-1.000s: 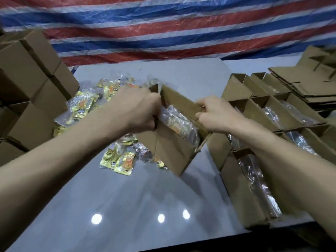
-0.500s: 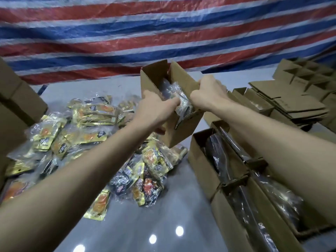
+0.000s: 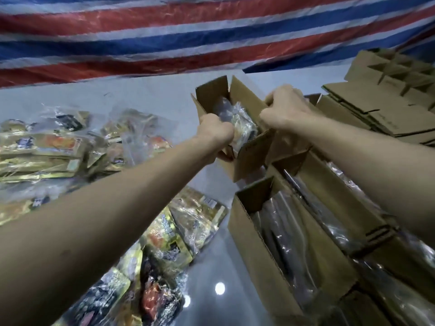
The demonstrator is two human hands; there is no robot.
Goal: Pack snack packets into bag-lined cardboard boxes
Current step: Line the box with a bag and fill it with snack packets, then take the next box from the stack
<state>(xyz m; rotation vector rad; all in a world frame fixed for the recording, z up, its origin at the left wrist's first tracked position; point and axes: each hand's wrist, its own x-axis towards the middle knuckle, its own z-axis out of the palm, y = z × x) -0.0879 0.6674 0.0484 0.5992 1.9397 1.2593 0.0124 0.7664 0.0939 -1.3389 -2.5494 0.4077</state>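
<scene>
The print on the snack packets [image 3: 58,147] is too blurred to read; only gold foil, orange pictures and small dark label patches show under clear crinkled plastic. They lie in a loose heap on the left of the glossy grey bench [image 3: 153,95], and some more are nearer [image 3: 183,227].

The open box [image 3: 249,154] of plain brown corrugated cardboard stands tilted at the far middle, with its flaps up. Inside it is a clear plastic bag [image 3: 240,123] with packets in it. The left hand [image 3: 215,130] is curled round the box's left rim and the right hand [image 3: 286,109] round its right rim; if they also pinch the bag, I cannot tell.

On the right are long bag-lined boxes [image 3: 282,231] in rows, touching side by side. Far right lies a stack of flat cardboard [image 3: 376,111]. Behind hangs a red, white and blue striped tarp [image 3: 164,31].
</scene>
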